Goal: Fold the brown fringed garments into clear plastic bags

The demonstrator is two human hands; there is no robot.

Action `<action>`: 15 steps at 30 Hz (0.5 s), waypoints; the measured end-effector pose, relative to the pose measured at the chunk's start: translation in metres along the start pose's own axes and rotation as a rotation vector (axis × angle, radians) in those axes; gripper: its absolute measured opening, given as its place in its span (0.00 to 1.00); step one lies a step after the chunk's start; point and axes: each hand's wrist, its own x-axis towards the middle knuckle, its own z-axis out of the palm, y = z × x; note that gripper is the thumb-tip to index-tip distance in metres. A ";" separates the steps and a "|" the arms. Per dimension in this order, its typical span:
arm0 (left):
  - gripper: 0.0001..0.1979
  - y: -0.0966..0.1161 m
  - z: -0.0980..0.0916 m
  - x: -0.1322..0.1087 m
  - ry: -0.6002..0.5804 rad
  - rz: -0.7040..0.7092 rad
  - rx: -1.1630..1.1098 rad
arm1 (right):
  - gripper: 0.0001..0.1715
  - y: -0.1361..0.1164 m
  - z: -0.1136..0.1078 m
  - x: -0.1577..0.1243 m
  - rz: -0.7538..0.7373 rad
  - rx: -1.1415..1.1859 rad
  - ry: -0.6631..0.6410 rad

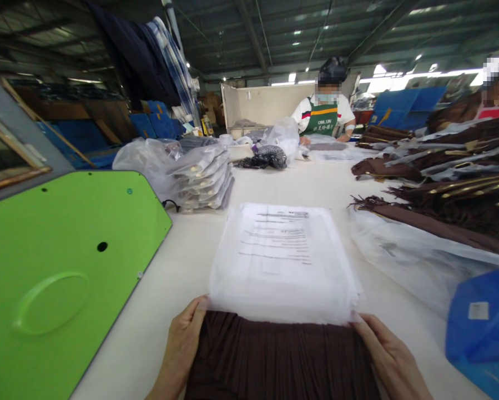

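Observation:
A folded dark brown fringed cloth point(282, 358) lies at the near edge of the view, its strands running toward me. Directly beyond it, a stack of clear plastic bags point(282, 289) with black print lies flat, the near edge meeting the cloth's far edge. My left hand point(182, 339) is closed at the cloth's far left corner, thumb on top by the bag's corner. On the opposite side my right hand point(393, 353) pinches the far right corner, its thumb tip touching the bag's edge. The fingers beneath are mostly hidden.
A green machine panel point(78, 250) stands at left. Filled plastic bags point(203, 178) are piled beyond it. Brown fringed cloths point(453, 189) and a blue plastic bag point(482, 322) lie at right. A co-worker in a green apron point(322, 119) stands across the white table point(270, 186); another person is far right.

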 end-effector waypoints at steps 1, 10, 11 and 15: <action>0.23 0.000 0.000 -0.002 0.011 -0.019 0.002 | 0.31 0.002 0.001 -0.002 0.008 -0.004 0.005; 0.27 0.003 -0.003 -0.019 0.123 -0.176 0.040 | 0.32 0.016 0.005 -0.021 0.059 0.035 0.036; 0.28 0.003 -0.002 -0.020 0.140 -0.188 0.037 | 0.32 0.017 0.007 -0.022 0.059 0.035 0.064; 0.30 0.005 0.001 -0.025 0.182 -0.230 0.021 | 0.32 0.019 0.012 -0.025 0.035 0.036 0.151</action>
